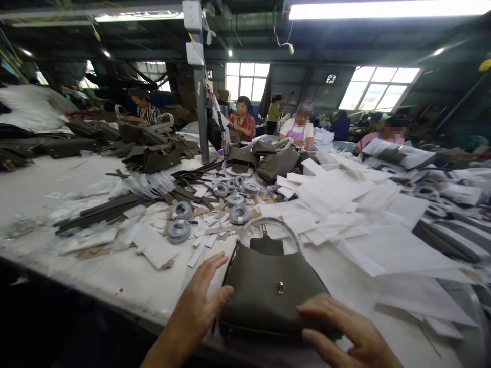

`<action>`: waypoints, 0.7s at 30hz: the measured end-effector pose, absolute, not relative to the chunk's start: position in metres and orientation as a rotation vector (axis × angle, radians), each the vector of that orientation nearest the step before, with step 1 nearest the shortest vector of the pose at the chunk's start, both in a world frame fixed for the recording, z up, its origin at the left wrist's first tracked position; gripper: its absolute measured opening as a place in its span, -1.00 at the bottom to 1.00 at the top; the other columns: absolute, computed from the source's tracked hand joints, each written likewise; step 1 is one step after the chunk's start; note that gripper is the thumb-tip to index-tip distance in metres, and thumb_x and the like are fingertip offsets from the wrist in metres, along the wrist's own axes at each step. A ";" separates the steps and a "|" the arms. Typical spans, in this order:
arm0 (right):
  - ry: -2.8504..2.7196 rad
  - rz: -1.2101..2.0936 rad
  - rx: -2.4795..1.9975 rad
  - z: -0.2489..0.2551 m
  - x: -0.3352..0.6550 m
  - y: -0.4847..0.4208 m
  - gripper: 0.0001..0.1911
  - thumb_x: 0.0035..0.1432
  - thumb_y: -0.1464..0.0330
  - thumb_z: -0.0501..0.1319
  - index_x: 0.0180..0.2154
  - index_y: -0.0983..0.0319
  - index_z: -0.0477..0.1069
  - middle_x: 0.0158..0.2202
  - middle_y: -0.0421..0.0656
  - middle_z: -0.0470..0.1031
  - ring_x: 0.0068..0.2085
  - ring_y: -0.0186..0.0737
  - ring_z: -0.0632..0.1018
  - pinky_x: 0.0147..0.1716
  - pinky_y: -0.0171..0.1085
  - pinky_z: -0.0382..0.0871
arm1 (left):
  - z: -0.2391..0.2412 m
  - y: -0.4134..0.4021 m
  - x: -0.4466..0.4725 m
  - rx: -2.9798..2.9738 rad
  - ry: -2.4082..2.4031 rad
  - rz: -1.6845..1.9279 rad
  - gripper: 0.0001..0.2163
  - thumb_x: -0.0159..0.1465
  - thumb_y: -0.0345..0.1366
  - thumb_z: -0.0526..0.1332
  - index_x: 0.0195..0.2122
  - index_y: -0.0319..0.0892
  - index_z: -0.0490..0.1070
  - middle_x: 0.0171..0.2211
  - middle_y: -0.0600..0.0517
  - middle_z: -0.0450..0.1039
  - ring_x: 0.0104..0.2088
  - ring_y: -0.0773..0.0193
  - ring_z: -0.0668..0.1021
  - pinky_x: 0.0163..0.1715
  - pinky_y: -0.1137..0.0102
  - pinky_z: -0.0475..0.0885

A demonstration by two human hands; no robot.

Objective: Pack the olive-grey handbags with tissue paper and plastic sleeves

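A dark olive handbag (264,286) stands at the table's front edge, its gold clasp (281,288) facing me. Clear wrap covers its arched handle (289,227), and a flap with a small tag (264,231) shows behind the opening. Beside the bag's left side is my left hand (199,301), fingers spread and thumb close to the side panel. My right hand (341,327) hovers over the lower right front of the bag with fingers apart. Neither hand grips anything; whether the fingertips touch the bag I cannot tell.
White sheets (337,194) are heaped at the right. Wrapped coils (179,231), dark strips (107,210) and paper scraps lie behind the bag. More olive bags (157,156) are piled farther back, near a metal post (201,102). Several people work across the table.
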State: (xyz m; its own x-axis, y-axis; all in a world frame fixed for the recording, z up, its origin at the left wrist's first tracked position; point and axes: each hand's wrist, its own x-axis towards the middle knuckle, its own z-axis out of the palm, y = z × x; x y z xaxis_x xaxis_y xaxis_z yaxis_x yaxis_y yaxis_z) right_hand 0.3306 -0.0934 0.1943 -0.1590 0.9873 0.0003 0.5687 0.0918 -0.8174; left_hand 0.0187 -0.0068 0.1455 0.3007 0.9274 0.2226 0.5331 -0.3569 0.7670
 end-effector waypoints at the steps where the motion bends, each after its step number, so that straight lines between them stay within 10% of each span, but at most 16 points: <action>1: -1.899 0.791 -1.529 0.195 0.331 -0.085 -0.64 0.10 0.18 0.35 -0.02 -0.03 0.57 0.00 -0.11 0.57 0.03 0.06 0.54 0.05 -0.12 0.42 | 0.153 -0.016 0.026 2.184 1.238 0.861 -0.52 0.34 -0.02 0.15 0.25 -0.04 0.27 0.30 -0.10 0.23 0.30 -0.01 0.28 0.27 0.07 0.24; 7: -2.390 0.637 -1.741 0.172 0.323 -0.052 0.15 -0.31 0.26 0.54 0.33 0.18 0.16 0.38 0.05 0.07 0.37 0.29 0.08 0.35 0.23 -0.22 | 0.145 -0.037 0.068 2.710 1.039 0.447 -0.07 0.09 -0.19 0.42 0.40 -0.14 -0.08 0.39 -0.24 -0.01 0.36 -0.15 0.13 0.31 -0.05 0.12; 15: -2.666 0.489 -1.745 0.152 0.323 -0.048 -0.10 -0.11 0.37 0.37 0.30 0.30 0.21 0.33 0.11 0.17 0.31 0.29 0.23 0.29 0.28 0.02 | 0.110 -0.020 0.094 2.810 1.179 0.251 -0.35 0.21 -0.42 0.17 0.35 -0.13 0.10 0.24 -0.32 0.28 0.22 -0.24 0.38 0.16 -0.16 0.25; 21: -2.468 -0.693 -1.189 0.079 0.335 -0.045 -0.64 0.25 0.32 0.17 0.07 0.16 0.46 0.07 -0.15 0.55 0.08 -0.02 0.52 0.30 0.06 0.06 | 0.083 -0.022 0.085 3.350 1.137 0.781 -0.61 0.39 -0.23 0.08 0.25 0.00 0.29 0.01 -0.05 0.55 -0.04 0.12 0.60 0.04 0.26 0.40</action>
